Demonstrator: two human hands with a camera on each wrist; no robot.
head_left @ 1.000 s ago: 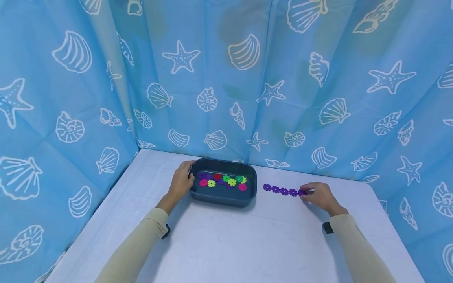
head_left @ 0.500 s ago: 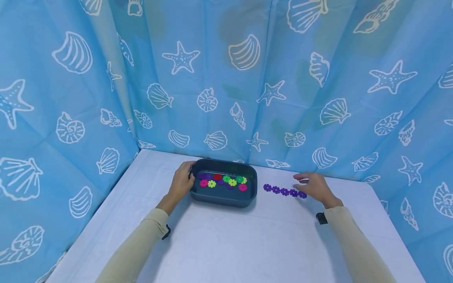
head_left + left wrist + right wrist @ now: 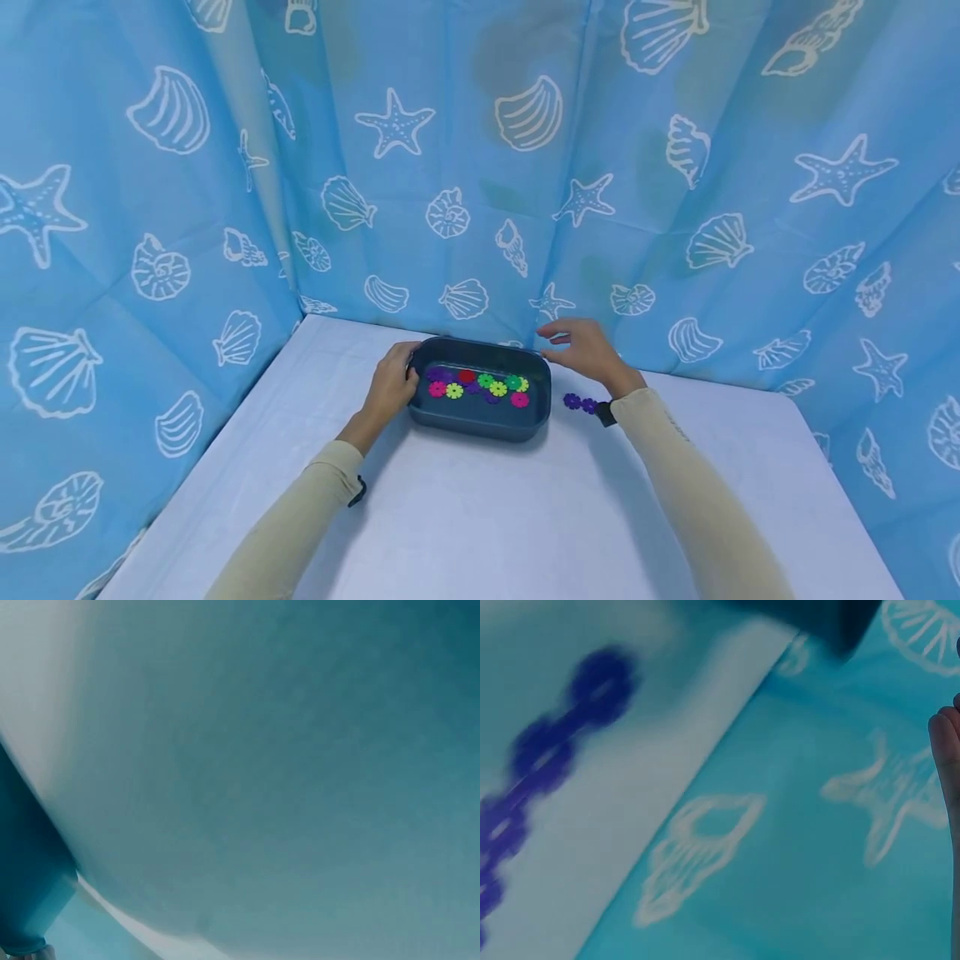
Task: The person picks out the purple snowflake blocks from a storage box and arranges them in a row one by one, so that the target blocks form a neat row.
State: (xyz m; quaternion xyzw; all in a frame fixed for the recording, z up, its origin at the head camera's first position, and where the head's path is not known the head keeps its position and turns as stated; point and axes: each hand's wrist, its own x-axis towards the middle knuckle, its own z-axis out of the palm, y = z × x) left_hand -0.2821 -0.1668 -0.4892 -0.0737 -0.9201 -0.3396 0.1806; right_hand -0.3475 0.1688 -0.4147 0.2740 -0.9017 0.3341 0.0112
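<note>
My left hand (image 3: 392, 377) grips the left end of a dark blue-grey plastic bin (image 3: 480, 428), its thumb on the near side. Inside lie several notched flower-shaped plastic discs (image 3: 498, 388) in pink, yellow, green, red and purple. Over the bin's far right corner hovers my right hand (image 3: 583, 348), fingers loosely bent and holding nothing. A row of purple flower discs (image 3: 572, 401) lies on the table right of the bin, partly hidden by the right forearm. The right wrist view shows the same purple row (image 3: 544, 756) and, at its right edge, fingers (image 3: 946, 750).
A white cloth covers the table (image 3: 480, 517). Behind and beside it hangs a blue curtain (image 3: 465, 242) with white shell and starfish prints, close to the far edge. Blurred pale cloth fills most of the left wrist view, with the dark bin (image 3: 26, 855) at its left.
My right hand let go of the purple disc at the row's right end, lifted, and moved left to the bin's far right corner. The left hand stays on the bin.
</note>
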